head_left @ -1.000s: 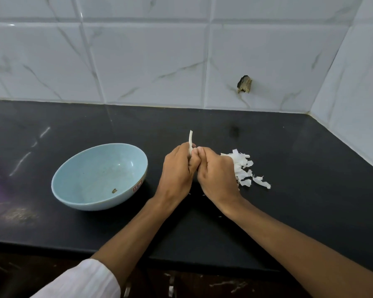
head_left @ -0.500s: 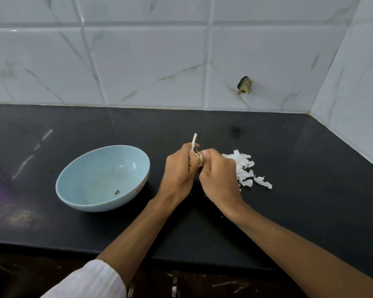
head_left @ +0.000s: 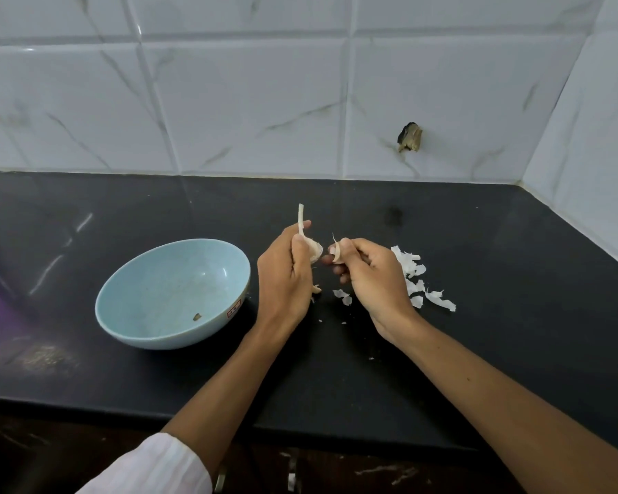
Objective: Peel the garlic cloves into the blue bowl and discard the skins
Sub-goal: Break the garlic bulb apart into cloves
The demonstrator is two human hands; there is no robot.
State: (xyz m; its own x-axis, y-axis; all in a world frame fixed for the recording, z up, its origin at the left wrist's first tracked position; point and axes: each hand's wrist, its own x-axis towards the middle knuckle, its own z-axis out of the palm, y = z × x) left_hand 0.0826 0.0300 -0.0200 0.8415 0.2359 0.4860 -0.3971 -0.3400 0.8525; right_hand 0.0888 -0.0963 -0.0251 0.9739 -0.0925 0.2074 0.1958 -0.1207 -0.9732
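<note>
Black counter [head_left: 496,279]: hands, joined a moment ago, have parted. Left hand [head_left: 286,276] grips the garlic [head_left: 314,251], seemingly half-peeled; right hand [head_left: 375,276] pinches torn skin [head_left: 337,253]. Blue bowl [head_left: 179,336], left of them, awaits cloves.

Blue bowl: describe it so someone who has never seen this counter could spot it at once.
On the black countertop below the white tiled wall, look left of the person's left hand. The pale blue round bowl there is the only dish; the white garlic skins lie further right.
</note>
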